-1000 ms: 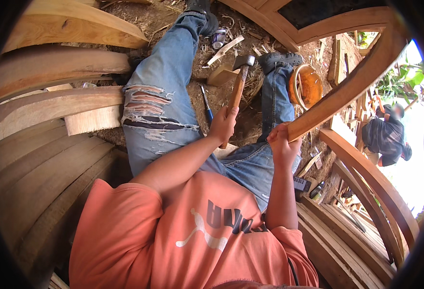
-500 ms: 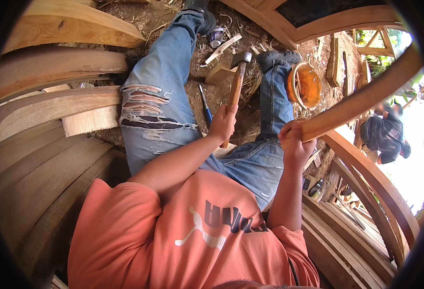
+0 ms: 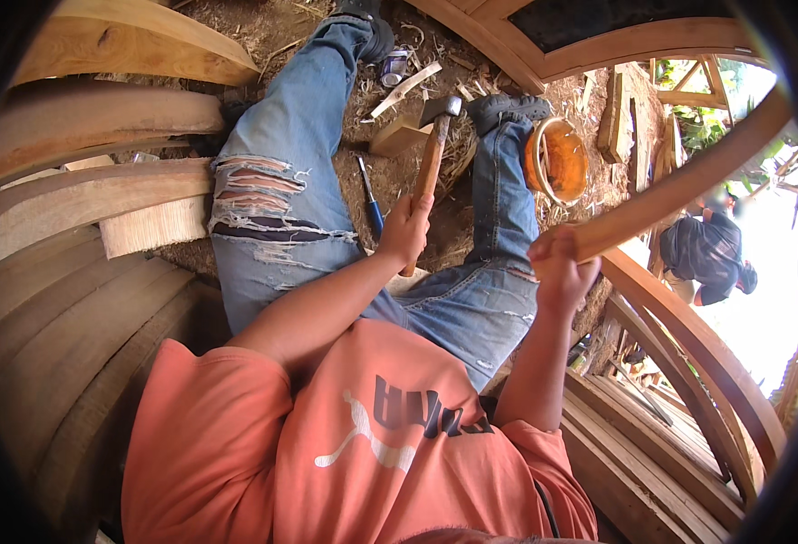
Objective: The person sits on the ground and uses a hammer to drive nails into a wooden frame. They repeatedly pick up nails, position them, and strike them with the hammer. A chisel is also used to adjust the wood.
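Nearest the camera: orange shirt (image 3: pixel 363 453), both forearms reaching forward over torn blue jeans (image 3: pixel 281 199). The person sits on bare dirt strewn with wood shavings.

Landmark for all positions: the hammer (image 3: pixel 431 154).

Left hand (image 3: pixel 405 231) is closed around the lower end of the hammer's wooden handle. The handle rises away from the body and the steel head sits at the far end, above the ground between the two legs.

Right hand (image 3: pixel 560 272), to the right of the hammer and about level with its grip, is clenched on the near end of a long curved wooden strip (image 3: pixel 680 186). The strip runs up and to the right, well away from the hammer head.

Just left of the handle: a blue-handled tool (image 3: pixel 370 201) lying on the dirt. Just beyond and left of the head: a small wooden block (image 3: pixel 399 138). Right of the head: a shoe (image 3: pixel 505 109), then an orange hard hat (image 3: pixel 558 161) on its side.

Farther out: curved timber pieces (image 3: pixel 100 181) stacked far left of the hammer; another person (image 3: pixel 707 254), crouched, far right.

Risk, as judgement: the strip is held at one end only, so its long free end could swing or sag. A hammer blow could land on the knee or shoe, both close to the head. Loose shavings give poor footing for the block.
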